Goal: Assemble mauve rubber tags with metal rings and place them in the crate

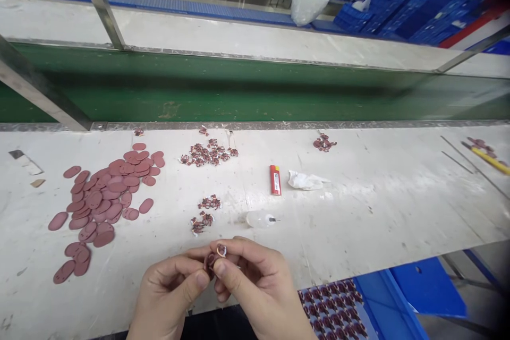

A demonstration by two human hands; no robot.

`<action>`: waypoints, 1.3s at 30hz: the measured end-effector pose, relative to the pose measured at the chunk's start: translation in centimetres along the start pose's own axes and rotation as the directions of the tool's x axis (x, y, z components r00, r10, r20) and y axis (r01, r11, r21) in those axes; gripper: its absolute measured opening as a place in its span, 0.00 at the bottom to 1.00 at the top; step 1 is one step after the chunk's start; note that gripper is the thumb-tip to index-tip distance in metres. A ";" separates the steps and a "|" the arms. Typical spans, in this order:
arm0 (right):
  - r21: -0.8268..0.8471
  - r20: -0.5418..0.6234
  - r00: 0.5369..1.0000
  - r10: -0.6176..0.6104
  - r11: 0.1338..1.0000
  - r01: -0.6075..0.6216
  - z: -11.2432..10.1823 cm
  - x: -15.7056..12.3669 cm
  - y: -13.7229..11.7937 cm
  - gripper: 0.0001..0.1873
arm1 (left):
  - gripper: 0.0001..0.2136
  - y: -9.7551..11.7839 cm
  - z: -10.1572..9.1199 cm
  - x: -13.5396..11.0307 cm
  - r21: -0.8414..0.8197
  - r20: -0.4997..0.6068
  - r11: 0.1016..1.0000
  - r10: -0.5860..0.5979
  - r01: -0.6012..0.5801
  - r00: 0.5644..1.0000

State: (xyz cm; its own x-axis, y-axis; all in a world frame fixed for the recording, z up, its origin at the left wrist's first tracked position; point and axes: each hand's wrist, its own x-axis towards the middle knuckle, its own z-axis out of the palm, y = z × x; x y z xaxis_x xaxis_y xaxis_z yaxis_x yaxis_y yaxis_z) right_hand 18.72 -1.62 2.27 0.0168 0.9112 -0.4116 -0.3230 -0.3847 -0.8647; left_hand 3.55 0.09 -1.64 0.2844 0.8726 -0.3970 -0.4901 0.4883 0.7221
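At the table's near edge, my left hand (169, 284) and my right hand (258, 281) meet, thumbs and forefingers pinching one small brown figurine (221, 250) with a white and yellow part at its top. Fingers cover most of it, so its lower shape is hidden. Just beyond lie a few similar small brown and white figurines (202, 221). A larger cluster of figurines (209, 152) sits farther back. On the left spreads a pile of flat reddish-brown oval discs (99, 196). A clear small bottle with a thin dark tip (260, 219) lies right of the near figurines.
A red lighter (275, 180) and crumpled white tissue (306, 180) lie mid-table. Brown pieces (324, 142) sit at the back. Thin rods (474, 164) and a yellow tool (488, 159) are far right. A tray of brown pieces (332, 308) is below the near edge; a green belt (239, 90) runs behind.
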 end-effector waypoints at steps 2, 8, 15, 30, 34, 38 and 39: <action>-0.007 0.009 1.000 0.011 1.000 -0.011 0.0 0.2 -0.3 0.11 | 0.08 0.2 0.3 -0.1 -0.001 -0.058 1.000 -0.028 0.028 0.998; -0.100 0.015 0.999 -0.048 0.994 0.050 0.1 0.3 -1.2 0.08 | 0.09 0.6 0.9 -0.3 0.023 -0.128 0.997 -0.067 0.070 0.990; -0.244 0.007 0.992 -0.122 0.962 0.120 0.2 0.1 -1.4 0.07 | 0.09 0.3 1.0 -0.5 0.015 -0.128 0.996 -0.087 0.090 0.988; -0.325 0.039 0.984 -0.177 0.928 0.180 -0.1 0.0 -1.8 0.08 | 0.07 0.3 0.7 -0.6 0.166 -0.094 0.986 0.044 -0.027 0.995; -0.310 0.015 0.982 -0.186 0.933 0.181 -0.1 0.0 -1.6 0.07 | 0.07 0.3 0.9 -0.8 0.154 -0.131 0.988 0.051 -0.031 0.990; -0.259 0.019 0.987 -0.160 0.953 0.160 0.1 -0.1 -1.5 0.07 | 0.06 0.4 1.0 -1.2 0.213 -0.178 0.972 0.136 -0.096 0.975; -0.248 0.025 0.986 -0.165 0.954 0.166 0.2 -0.1 -1.5 0.07 | 0.05 0.4 1.0 -1.3 0.247 -0.185 0.961 0.170 -0.122 0.968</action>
State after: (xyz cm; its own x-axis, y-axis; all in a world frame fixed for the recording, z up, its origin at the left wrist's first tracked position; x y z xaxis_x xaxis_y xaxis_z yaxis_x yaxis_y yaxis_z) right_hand 19.06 -1.14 3.69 0.0460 0.9656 -0.2560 -0.0704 -0.2525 -0.9650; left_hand 3.82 -0.81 -0.23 0.0398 0.9298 -0.3660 -0.3024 0.3603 0.8824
